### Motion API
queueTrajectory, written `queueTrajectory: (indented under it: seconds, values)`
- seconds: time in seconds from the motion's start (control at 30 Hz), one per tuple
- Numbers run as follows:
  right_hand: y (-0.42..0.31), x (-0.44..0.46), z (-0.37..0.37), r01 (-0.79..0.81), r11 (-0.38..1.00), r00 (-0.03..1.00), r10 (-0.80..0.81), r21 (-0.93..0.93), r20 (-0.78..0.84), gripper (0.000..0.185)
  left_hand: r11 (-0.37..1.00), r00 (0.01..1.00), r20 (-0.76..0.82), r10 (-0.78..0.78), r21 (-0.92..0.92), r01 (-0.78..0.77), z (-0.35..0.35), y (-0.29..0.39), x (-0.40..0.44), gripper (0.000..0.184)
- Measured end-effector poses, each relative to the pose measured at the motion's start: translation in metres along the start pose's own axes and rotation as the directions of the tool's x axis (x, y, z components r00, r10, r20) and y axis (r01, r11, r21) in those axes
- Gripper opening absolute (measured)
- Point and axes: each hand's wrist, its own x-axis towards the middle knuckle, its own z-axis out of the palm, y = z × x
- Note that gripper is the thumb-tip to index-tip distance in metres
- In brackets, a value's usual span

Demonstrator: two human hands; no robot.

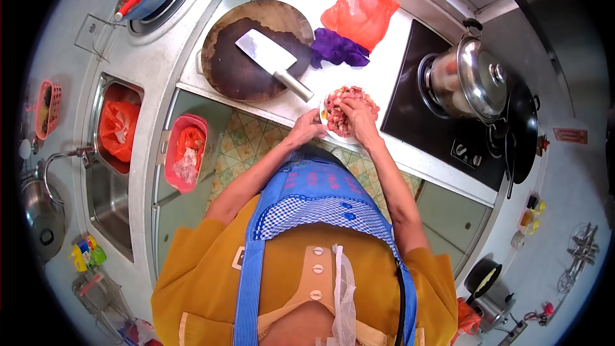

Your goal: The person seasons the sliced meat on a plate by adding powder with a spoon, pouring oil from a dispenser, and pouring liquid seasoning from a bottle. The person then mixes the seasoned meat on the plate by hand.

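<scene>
A white plate heaped with chopped raw meat sits at the counter's front edge, before my body. My left hand grips the plate's left rim. From the right, my right hand reaches over the plate, its bent fingers in the meat; the fingertips are partly hidden. Behind and to the left, a cleaver lies on a round wooden chopping board, its handle pointing towards the plate. A purple cloth is beside the board.
A red plastic bag lies at the back. To the right, a lidded steel pot and a black wok stand on the black stove. A pink bin hangs at the counter's left front, near the sink.
</scene>
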Motion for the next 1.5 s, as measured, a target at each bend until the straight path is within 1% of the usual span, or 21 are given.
queueTrajectory:
  seconds: [0.07,0.13,0.2,0.23,0.4,0.47,0.6,0.8,0.87,0.93,1.0,1.07,1.13,1.17,1.2,1.27,1.3,1.33,1.4,1.43,1.5]
  values:
    - [-0.007,0.001,-0.005,-0.130,0.992,0.991,0.130,0.008,-0.009,0.024,1.000,1.000,0.012,0.013,-0.005,-0.013,-0.001,-0.001,0.002,0.030]
    - [-0.023,0.001,-0.015,-0.113,0.993,0.992,0.114,0.025,-0.047,0.023,1.000,1.000,-0.007,0.002,-0.024,-0.003,0.000,-0.002,0.000,0.030]
    - [-0.037,-0.005,-0.014,-0.256,0.963,0.966,0.254,0.088,0.040,0.022,0.999,1.000,-0.022,-0.010,-0.046,0.009,0.001,-0.003,0.001,0.029]
    - [-0.036,-0.008,0.001,-0.173,0.976,0.985,0.174,0.132,0.004,0.019,1.000,1.000,-0.007,-0.013,-0.020,0.013,0.000,-0.005,0.002,0.032]
    - [-0.042,-0.012,0.009,-0.264,0.956,0.964,0.257,0.129,0.072,0.017,1.000,0.999,0.045,-0.012,-0.008,0.012,-0.003,-0.003,0.003,0.034]
    - [-0.036,-0.026,0.006,-0.198,0.980,0.979,0.197,-0.034,-0.046,0.017,0.998,0.998,0.023,-0.055,-0.004,0.055,-0.001,-0.002,0.002,0.034]
    - [-0.019,-0.049,0.001,-0.268,0.963,0.963,0.266,0.036,0.050,0.024,0.999,1.000,0.023,-0.002,-0.039,0.003,-0.002,-0.010,0.005,0.036]
    - [-0.018,-0.027,-0.034,-0.320,0.945,0.946,0.323,0.062,-0.038,0.026,0.999,0.999,0.033,-0.032,-0.032,0.033,0.000,-0.003,0.001,0.038]
    - [-0.010,-0.021,-0.026,-0.321,0.947,0.922,0.317,0.022,-0.223,0.024,0.998,0.999,0.020,-0.044,-0.042,0.045,0.000,0.000,0.000,0.039]
    - [-0.002,-0.025,-0.016,-0.316,0.949,0.939,0.315,0.012,-0.141,0.023,0.998,0.999,0.028,-0.043,-0.042,0.044,-0.001,-0.003,0.002,0.039]
    - [0.000,-0.024,-0.014,-0.350,0.937,0.934,0.349,0.007,0.080,0.021,0.998,0.999,0.035,-0.038,-0.041,0.039,-0.001,-0.004,0.005,0.040]
    - [-0.009,-0.019,-0.009,-0.335,0.942,0.942,0.335,0.004,0.002,0.018,0.998,0.999,0.015,-0.039,-0.039,0.039,-0.001,-0.007,0.004,0.040]
    - [-0.024,-0.009,-0.007,-0.403,0.859,0.902,0.432,0.315,-0.024,0.017,0.998,1.000,0.015,-0.024,-0.052,0.025,-0.001,-0.010,0.005,0.040]
    - [-0.029,-0.007,-0.004,-0.598,0.677,0.794,0.571,0.429,0.207,0.019,0.998,1.000,0.017,-0.010,-0.061,0.011,-0.002,-0.011,0.005,0.040]
    - [-0.031,-0.009,0.000,-0.598,0.676,0.795,0.571,0.430,0.206,0.019,0.998,1.000,0.017,-0.009,-0.059,0.010,-0.002,-0.009,0.004,0.040]
    - [-0.034,-0.017,0.008,-0.240,0.968,0.970,0.236,0.076,0.058,0.022,0.999,0.999,-0.007,-0.041,0.013,0.041,-0.001,-0.005,0.003,0.040]
    - [-0.038,-0.014,0.007,-0.279,0.953,0.958,0.285,0.114,-0.039,0.022,0.999,0.999,-0.008,-0.041,0.014,0.041,-0.001,-0.002,0.001,0.040]
    - [-0.041,-0.015,0.004,-0.280,0.953,0.957,0.286,0.116,-0.038,0.022,0.999,0.999,0.002,-0.042,-0.017,0.042,-0.001,0.000,-0.003,0.040]
    - [-0.048,-0.017,-0.010,-0.225,0.910,0.973,0.228,0.349,0.032,0.025,0.998,0.999,0.014,-0.045,-0.049,0.045,0.000,0.000,-0.004,0.041]
    - [-0.054,-0.017,-0.010,-0.268,0.890,0.963,0.244,0.369,0.112,0.025,0.996,0.999,0.024,-0.044,-0.072,0.045,0.000,-0.003,-0.005,0.041]
    - [-0.055,-0.021,-0.002,-0.263,0.895,0.965,0.235,0.360,0.120,0.025,0.995,0.998,0.039,-0.040,-0.093,0.043,-0.001,-0.005,-0.006,0.041]
